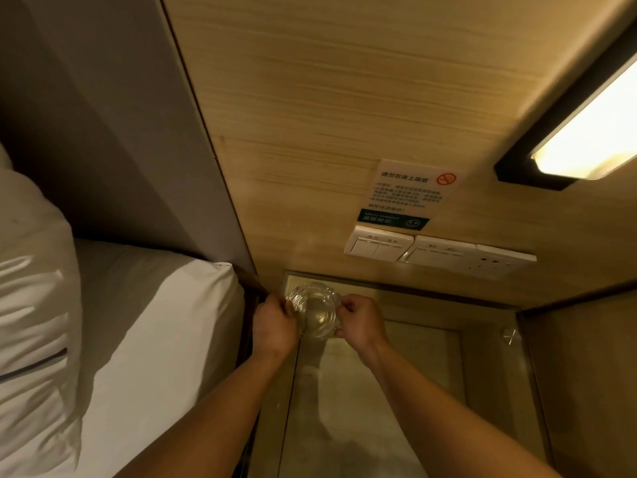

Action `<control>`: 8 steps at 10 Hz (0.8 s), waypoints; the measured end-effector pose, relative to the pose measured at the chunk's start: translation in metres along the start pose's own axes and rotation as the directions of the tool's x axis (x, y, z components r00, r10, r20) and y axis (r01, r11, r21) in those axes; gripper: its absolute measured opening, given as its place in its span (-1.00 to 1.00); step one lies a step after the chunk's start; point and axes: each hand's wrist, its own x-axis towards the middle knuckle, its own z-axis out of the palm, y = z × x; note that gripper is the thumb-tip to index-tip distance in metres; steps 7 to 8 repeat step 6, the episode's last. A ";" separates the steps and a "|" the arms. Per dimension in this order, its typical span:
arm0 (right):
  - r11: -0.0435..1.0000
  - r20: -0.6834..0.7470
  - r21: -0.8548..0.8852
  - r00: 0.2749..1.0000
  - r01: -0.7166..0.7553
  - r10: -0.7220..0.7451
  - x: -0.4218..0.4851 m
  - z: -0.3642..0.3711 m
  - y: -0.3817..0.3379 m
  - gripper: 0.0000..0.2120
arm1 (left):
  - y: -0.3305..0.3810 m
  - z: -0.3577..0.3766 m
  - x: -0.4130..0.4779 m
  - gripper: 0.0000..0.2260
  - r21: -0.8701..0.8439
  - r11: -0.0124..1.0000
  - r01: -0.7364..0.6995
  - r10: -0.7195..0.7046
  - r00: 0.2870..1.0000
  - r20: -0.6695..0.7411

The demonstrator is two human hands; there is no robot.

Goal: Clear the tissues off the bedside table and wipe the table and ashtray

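Observation:
A clear glass ashtray (314,309) is held over the far left corner of the glass-topped bedside table (406,357). My left hand (275,326) grips its left rim and my right hand (360,320) grips its right rim. The ashtray looks tilted toward me, and I cannot tell whether it touches the table. No tissues or cloth show in the head view.
A bed with white sheets (131,339) and a pillow (31,253) lies to the left. On the wooden wall panel behind are light switches (379,248), a socket (496,263) and a no-smoking notice (410,194). A lit wall lamp (586,132) is at upper right.

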 end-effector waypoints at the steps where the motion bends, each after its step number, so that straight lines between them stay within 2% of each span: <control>1: 1.000 -0.014 -0.019 1.000 0.008 -0.008 0.009 0.003 0.012 -0.74 | -0.001 0.001 0.001 -0.82 0.022 1.000 -0.013 0.014 1.000 -0.016; 2: 0.999 -0.015 -0.026 1.000 -0.018 0.018 0.012 0.004 0.014 -0.73 | -0.003 0.002 0.002 -0.82 0.003 1.000 -0.017 0.017 1.000 -0.025; 3: 0.997 -0.060 -0.056 0.997 -0.045 0.041 -0.007 -0.001 -0.016 -0.88 | -0.006 -0.001 0.002 -0.77 -0.039 0.999 0.002 -0.003 1.000 -0.023; 4: 0.996 -0.066 -0.056 0.996 -0.063 0.059 -0.021 -0.009 -0.026 -0.88 | -0.006 -0.011 -0.006 -0.69 -0.057 0.998 0.032 -0.032 0.999 -0.006; 6: 0.997 -0.091 -0.077 0.996 -0.023 0.016 -0.070 -0.034 -0.063 -0.82 | 0.008 -0.046 -0.040 -0.67 0.003 0.998 -0.056 0.056 0.997 -0.053; 8: 0.997 -0.091 -0.077 0.996 -0.023 0.016 -0.070 -0.034 -0.063 -0.82 | 0.008 -0.046 -0.040 -0.67 0.003 0.998 -0.056 0.056 0.997 -0.053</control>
